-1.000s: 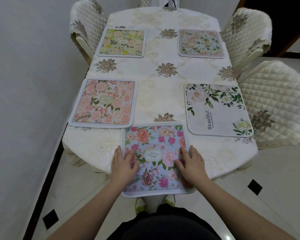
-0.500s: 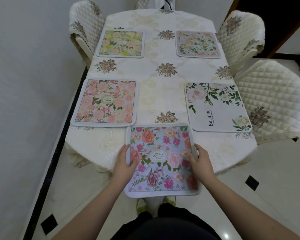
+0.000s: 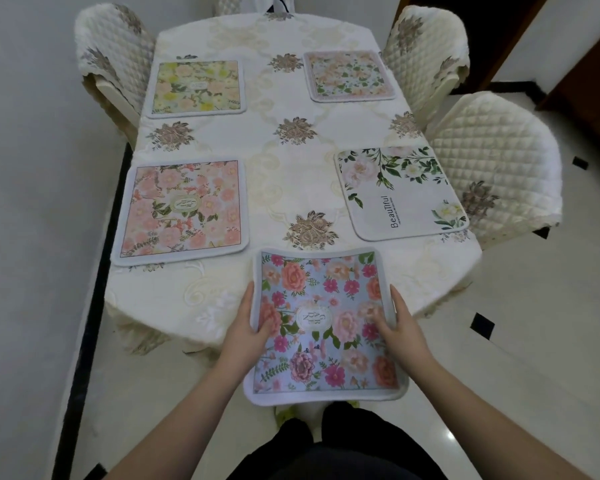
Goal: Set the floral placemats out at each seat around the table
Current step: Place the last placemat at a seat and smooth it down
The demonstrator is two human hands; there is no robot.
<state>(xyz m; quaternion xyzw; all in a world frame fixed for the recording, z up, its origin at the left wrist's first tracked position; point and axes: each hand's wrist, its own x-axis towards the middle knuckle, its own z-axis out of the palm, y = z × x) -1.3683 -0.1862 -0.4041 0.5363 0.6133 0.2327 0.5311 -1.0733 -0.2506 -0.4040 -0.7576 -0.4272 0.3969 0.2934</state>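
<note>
Left hand (image 3: pixel 248 329) and right hand (image 3: pixel 400 329): gripping the side edges of blue floral placemat (image 3: pixel 321 323), thumbs on top, fingers under, forearms reaching forward from below, palms turned inward; held so, likely, to keep it square to the near seat. Placemat: far edge over the near end of table (image 3: pixel 194 303), near half hanging past it, bowed slightly. Beyond: pink placemat (image 3: pixel 182 211), white "Beautiful" placemat (image 3: pixel 400 192), yellow placemat (image 3: pixel 196 88), pale placemat (image 3: pixel 347 76), each flat before a quilted chair (image 3: pixel 492 161).
</note>
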